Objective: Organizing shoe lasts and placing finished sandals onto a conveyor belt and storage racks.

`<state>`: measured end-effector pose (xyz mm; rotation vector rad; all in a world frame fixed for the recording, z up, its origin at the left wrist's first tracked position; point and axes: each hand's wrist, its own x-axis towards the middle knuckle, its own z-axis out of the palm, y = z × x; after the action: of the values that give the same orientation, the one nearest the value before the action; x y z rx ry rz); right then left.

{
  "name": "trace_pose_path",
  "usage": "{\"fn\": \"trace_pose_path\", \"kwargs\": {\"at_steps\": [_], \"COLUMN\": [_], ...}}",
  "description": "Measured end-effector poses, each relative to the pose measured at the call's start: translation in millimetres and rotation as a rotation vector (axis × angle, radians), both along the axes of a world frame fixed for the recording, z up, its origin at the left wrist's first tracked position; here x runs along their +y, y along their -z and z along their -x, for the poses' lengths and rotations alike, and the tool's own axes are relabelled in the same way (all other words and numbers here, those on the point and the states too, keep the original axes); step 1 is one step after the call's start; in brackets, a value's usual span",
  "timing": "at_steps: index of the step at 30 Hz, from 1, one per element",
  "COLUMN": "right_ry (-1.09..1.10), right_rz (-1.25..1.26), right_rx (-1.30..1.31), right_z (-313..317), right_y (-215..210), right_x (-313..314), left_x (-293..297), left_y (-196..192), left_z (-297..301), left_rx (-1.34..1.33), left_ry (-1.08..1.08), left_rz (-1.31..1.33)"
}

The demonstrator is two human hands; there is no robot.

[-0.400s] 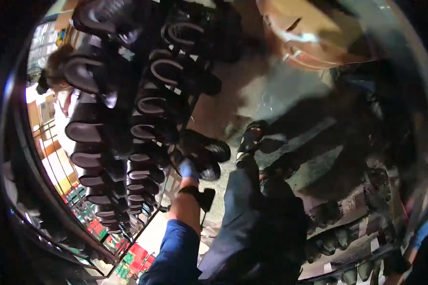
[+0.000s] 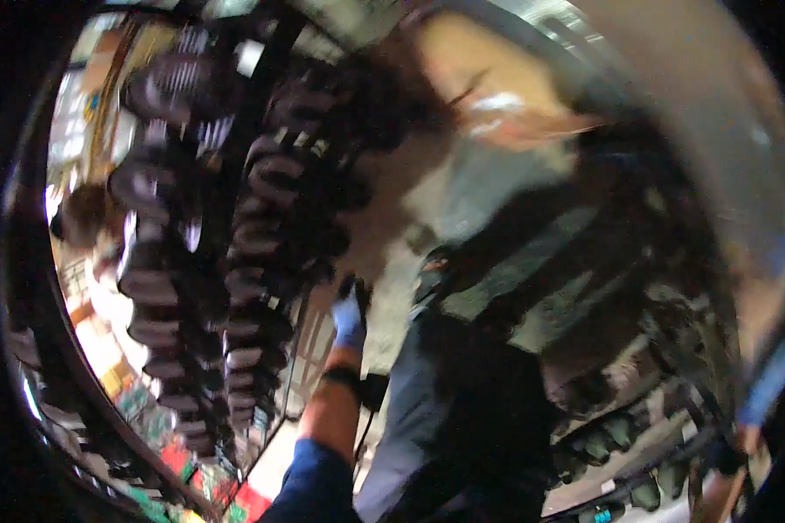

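Note:
My left hand (image 2: pixel 350 315), in a blue glove with dark ends to its fingers, reaches forward beside a rack. Its fingers look apart with nothing plain between them, though motion blurs them. A black band (image 2: pixel 344 376) circles that wrist, with a dark block at its side. Nearest to this hand, on the left, hang rows of dark, shoe-like pieces (image 2: pixel 251 288) with rounded lips. My right hand (image 2: pixel 772 379), also gloved in blue, is stretched out at the far right rim. Its fingers are smeared there, and what it touches cannot be made out.
A tan, rounded bulky thing (image 2: pixel 480 65) stands at the far side above the grey floor (image 2: pixel 488 187). More dark pieces (image 2: pixel 619 433) sit in rows at the lower right. Another person (image 2: pixel 87 218) is beyond the rack at left, near red and green crates (image 2: pixel 179 458).
The dark shoe-like pieces at my left hand no longer show there, and its fingers now do. My right hand has moved up slightly. The view has shifted and blurred.

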<state>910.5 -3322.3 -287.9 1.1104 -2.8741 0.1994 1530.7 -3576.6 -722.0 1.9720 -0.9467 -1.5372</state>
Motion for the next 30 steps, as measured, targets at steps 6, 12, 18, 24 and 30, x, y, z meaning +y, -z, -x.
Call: {"fn": "trace_pose_path", "kwargs": {"at_steps": [6, 12, 18, 24, 30], "right_ry": [-0.008, 0.097, 0.377, 0.595, 0.648], "right_rz": [0.085, 0.172, 0.637, 0.469, 0.426], "right_rx": [0.154, 0.076, -0.311, -0.143, -0.378], "right_z": [-52, -33, 48, 238, 203], "right_y": [31, -8, -10, -66, -53], "right_x": [-62, -40, -3, -97, -150], "left_x": [32, 35, 44, 20, -46], "left_y": [-320, -454, -497, -510, -493], "left_z": [197, 435, 697, 855, 786], "left_rx": [0.46, 0.447, 0.195, -0.127, -0.072], "left_ry": [0.679, 1.486, 1.447, 1.56, 1.538], "left_rz": [-0.277, 0.566, 1.039, 0.68, 0.898]}}
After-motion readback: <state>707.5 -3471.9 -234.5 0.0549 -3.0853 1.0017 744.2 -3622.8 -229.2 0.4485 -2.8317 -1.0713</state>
